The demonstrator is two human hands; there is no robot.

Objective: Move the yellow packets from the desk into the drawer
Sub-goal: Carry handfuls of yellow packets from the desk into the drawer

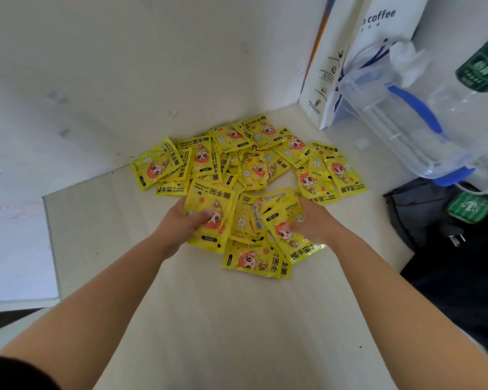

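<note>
Heap of yellow hand-warmer packets [245, 164] on pale desk [223, 319], in corner against white walls. Left hand [178, 226] pinches near packet [212, 198], thumb on top, other fingers hidden beneath. Right hand [313, 223] pinches bunch of packets [290, 240] at heap's front the same way. Paper coffee bag [350, 66], clear plastic container [400, 128] and bottle [479, 71] stand to right

Bare desk [237, 319] lies open at six o'clock. A paper bag [347, 66] and clear jug [400, 130] block two o'clock.
</note>
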